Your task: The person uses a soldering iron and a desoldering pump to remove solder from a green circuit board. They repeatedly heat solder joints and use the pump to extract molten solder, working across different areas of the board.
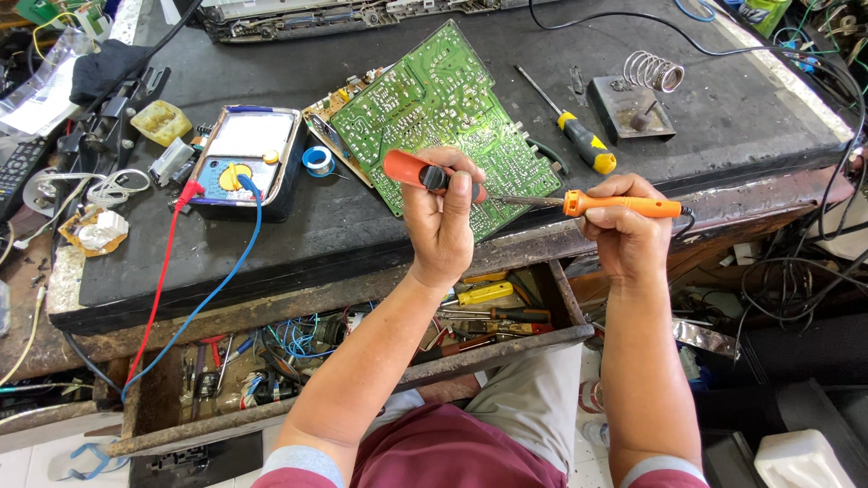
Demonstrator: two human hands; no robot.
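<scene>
My left hand [440, 217] grips an orange and black pump-like tool [418, 170] over the near corner of a green circuit board [443, 113] that lies solder side up on the dark bench. My right hand [626, 228] holds an orange-handled soldering iron [615, 204] level, its metal tip pointing left toward my left hand and the board's near edge. A black cord runs from the iron's rear off to the right.
A multimeter [244, 161] with red and blue leads sits left of the board, beside a small solder reel [317, 160]. A yellow-handled screwdriver [579, 136] and a coil iron stand [637, 95] lie at right. An open drawer [362, 348] of tools and wires is below the bench edge.
</scene>
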